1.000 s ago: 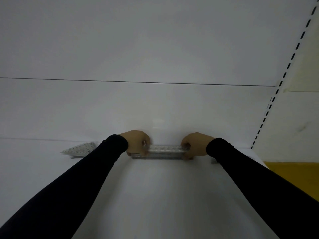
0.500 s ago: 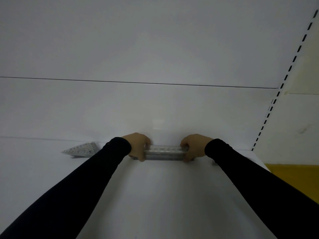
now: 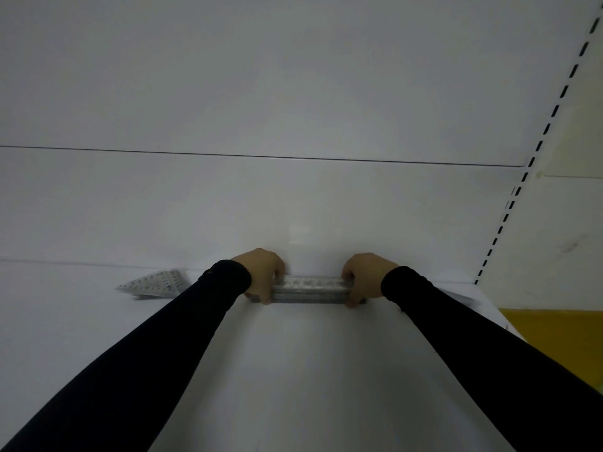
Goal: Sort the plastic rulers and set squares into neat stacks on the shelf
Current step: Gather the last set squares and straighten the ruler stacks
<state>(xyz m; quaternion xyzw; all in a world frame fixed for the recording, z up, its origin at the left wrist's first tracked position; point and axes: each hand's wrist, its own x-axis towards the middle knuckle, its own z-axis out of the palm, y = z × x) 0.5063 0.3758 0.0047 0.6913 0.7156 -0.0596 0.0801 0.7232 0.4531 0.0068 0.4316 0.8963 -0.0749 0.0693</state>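
Seen from a head-worn camera looking forward and down, two arms in black sleeves (image 3: 137, 360) reach from the bottom corners toward the middle of a white shelf (image 3: 303, 370). Just below the centre of the view, a stack of clear plastic rulers (image 3: 311, 290) lies crosswise at the back of the shelf, close to the white back panel (image 3: 293, 203). The left hand (image 3: 262, 275) holds the stack's 9 o'clock end, with its fingers curled over the top and its thumb tucked against the near edge. The right hand (image 3: 367, 277) holds the 3 o'clock end in the same way, fingers wrapped over the top and thumb at the near edge. Whether the stack rests on the shelf or is lifted slightly clear of it cannot be told in the dim light. At 9 o'clock from the left hand, well apart from the rulers, a pile of clear set squares (image 3: 153, 283) lies flat on the shelf, partly hidden behind the left sleeve. At 2 o'clock, a slotted shelf upright (image 3: 535, 148) runs diagonally up the right side. At 4 o'clock, beyond the shelf's right edge, a yellow floor (image 3: 554, 334) shows.
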